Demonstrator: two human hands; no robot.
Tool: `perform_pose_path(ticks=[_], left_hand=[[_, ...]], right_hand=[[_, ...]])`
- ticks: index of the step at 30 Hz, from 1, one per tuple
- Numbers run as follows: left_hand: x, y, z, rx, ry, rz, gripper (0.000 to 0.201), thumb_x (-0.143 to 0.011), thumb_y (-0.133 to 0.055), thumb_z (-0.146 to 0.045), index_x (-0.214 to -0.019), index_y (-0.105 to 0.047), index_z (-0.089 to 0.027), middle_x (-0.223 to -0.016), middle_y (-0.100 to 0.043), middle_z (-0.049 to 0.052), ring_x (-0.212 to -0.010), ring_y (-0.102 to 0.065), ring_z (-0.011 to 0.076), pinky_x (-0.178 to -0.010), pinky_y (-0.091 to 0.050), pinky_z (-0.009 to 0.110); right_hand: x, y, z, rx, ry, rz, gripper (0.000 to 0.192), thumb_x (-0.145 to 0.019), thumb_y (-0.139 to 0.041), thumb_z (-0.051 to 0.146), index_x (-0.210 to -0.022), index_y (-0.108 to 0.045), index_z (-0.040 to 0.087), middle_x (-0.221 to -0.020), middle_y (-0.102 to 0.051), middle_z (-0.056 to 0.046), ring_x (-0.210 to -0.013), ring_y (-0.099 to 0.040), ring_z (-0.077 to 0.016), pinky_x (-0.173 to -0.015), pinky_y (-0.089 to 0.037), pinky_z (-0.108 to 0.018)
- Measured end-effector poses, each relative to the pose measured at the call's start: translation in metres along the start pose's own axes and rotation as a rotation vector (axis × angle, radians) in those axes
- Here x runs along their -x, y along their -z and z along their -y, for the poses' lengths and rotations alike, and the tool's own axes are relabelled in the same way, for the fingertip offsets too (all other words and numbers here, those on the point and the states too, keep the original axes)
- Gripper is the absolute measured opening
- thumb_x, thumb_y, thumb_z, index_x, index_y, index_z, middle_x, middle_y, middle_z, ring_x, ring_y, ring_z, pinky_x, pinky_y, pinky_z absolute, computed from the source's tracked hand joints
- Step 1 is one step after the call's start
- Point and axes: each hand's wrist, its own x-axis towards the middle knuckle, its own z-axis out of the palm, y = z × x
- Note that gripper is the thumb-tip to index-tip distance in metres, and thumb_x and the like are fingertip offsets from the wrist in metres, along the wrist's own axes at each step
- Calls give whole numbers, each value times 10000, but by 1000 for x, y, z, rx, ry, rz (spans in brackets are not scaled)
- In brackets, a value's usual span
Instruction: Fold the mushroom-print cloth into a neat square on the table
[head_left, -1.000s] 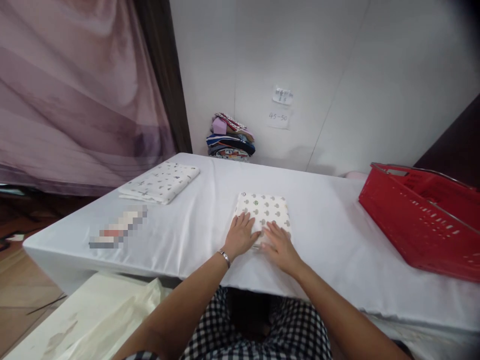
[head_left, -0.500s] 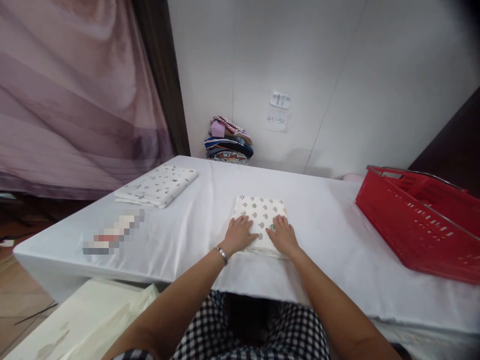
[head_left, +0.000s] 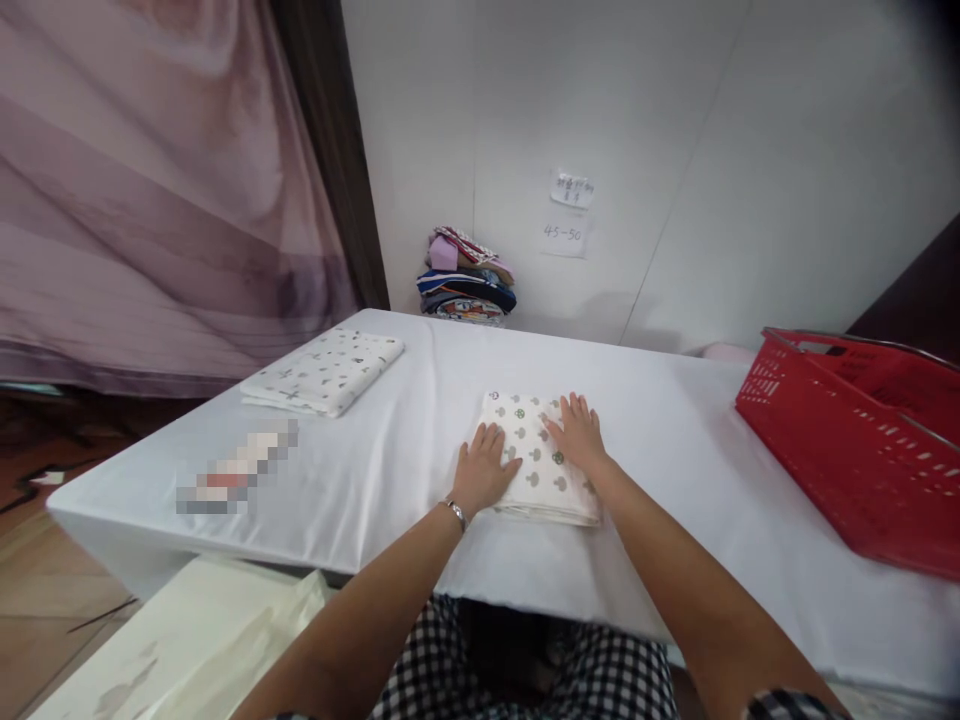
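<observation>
A folded white cloth with small green and grey prints (head_left: pixel 536 470) lies near the front of the white-covered table (head_left: pixel 405 440). My left hand (head_left: pixel 484 470) rests flat on the cloth's near left part, fingers spread, with a metal bracelet on the wrist. My right hand (head_left: pixel 577 432) lies flat on its far right part, fingers apart. Neither hand grips anything.
A second folded printed cloth (head_left: pixel 324 370) sits at the table's far left. A red plastic basket (head_left: pixel 862 440) stands at the right. A pile of coloured fabrics (head_left: pixel 466 275) rests against the white wall behind, under two paper labels. A cream sheet (head_left: pixel 187 640) lies low left.
My right hand has slid away from me across the cloth, from its near edge to its far right part. My left hand has stayed on the near left part.
</observation>
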Motion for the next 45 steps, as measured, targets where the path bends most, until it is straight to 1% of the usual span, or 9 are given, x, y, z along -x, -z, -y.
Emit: perform_pose_path(ticks=[7,14,19,23,27,34,37,40,45], left_hand=[[2,-3,2,88,-6,-40,570,-886,-372,-496,-1361,-395,-181,-1467,-319,96,-1377,-197,263,-1025,-345,451],[2,-4,0,94,24,-5,585,-882,-365,-512,-1371,-376,-190,-1484,-287,68,-1386,-168,246,-1035,-328,455],[2,-3,0,103,25,-8,586,-880,-359,-515,-1366,-380,-188,-1486,-283,65,-1388,-160,242,-1027,-337,449],[2,-2,0,125,36,12,590,-876,-357,-515,-1369,-373,-191,-1493,-266,64,-1387,-159,242,-1025,-335,457],[1,-3,0,138,41,12,583,-877,-353,-511,-1368,-369,-198,-1493,-267,64,-1389,-151,239,-1023,-331,465],[0,-6,3,130,21,-31,548,-880,-367,-495,-1341,-406,-203,-1474,-310,68,-1380,-183,240,-1015,-339,461],[1,-1,2,113,13,-67,487,-892,-365,-466,-1295,-464,-210,-1440,-371,77,-1360,-234,258,-1046,-277,514],[9,7,-5,112,-46,-150,448,-914,-332,-440,-1255,-507,-208,-1363,-474,91,-1317,-321,265,-1083,-167,556],[41,8,-33,145,-401,-146,619,-853,-425,-543,-1364,-377,-197,-1402,-425,95,-1319,-323,250,-1118,-109,514]], right_hand=[[-13,-29,-14,-44,-41,36,645,-904,-268,511,-1409,-285,109,-1516,-142,-106,-1390,-45,-241,-1078,-183,-397],[-14,-30,-18,-87,-24,23,638,-904,-296,502,-1404,-302,106,-1513,-156,-110,-1393,-52,-242,-1087,-198,-390],[-15,-30,-21,-182,-22,24,606,-889,-380,447,-1381,-357,95,-1511,-158,-123,-1398,-32,-251,-1121,-127,-377],[3,-26,-29,-428,-129,51,611,-854,-431,447,-1383,-375,147,-1529,-83,-84,-1400,-38,-248,-1133,-100,-384],[47,-27,-37,-781,-264,18,709,-786,-543,447,-1417,-320,213,-1520,-141,-40,-1384,-170,-209,-1140,-132,-333],[128,-27,-36,-1463,-460,-26,885,-673,-734,414,-1421,-291,247,-1380,-449,-41,-1231,-462,-218,-995,-431,-309],[136,-20,-36,-1674,-492,52,793,-705,-730,347,-1382,-341,204,-1226,-588,-83,-1059,-598,-220,-831,-544,-315],[133,-14,-39,-1740,-476,112,594,-717,-725,290,-1246,-484,163,-1124,-639,-93,-929,-648,-205,-729,-573,-293],[127,-10,-42,-1793,-402,201,377,-732,-708,266,-1074,-571,186,-1020,-671,-65,-830,-660,-167,-702,-569,-274]])
